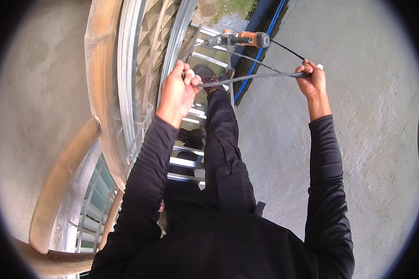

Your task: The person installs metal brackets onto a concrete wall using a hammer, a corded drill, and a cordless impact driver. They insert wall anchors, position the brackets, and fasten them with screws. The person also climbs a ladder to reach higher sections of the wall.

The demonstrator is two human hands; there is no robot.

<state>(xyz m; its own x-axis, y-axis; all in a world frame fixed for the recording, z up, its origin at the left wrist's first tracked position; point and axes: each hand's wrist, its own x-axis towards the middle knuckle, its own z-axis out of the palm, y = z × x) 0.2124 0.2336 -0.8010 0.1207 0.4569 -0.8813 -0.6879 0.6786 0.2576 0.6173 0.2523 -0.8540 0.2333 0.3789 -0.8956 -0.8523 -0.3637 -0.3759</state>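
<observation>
One cable (251, 77) stretches between two hands on the wearer's side of the one drill (252, 39), a strand meeting the drill's rear; left grip (178, 94) and right grip (314, 84) each pinch it, one to either side of the drill. Judging by this, slack is being sorted; next calls for drawing strands clear of the drill. One ladder (186, 162) runs from beneath the drill toward the wearer.

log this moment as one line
left hand: gripping cable | right hand: gripping cable | cable: spans between hands | drill: beyond hands | ladder: visible between arms
</observation>
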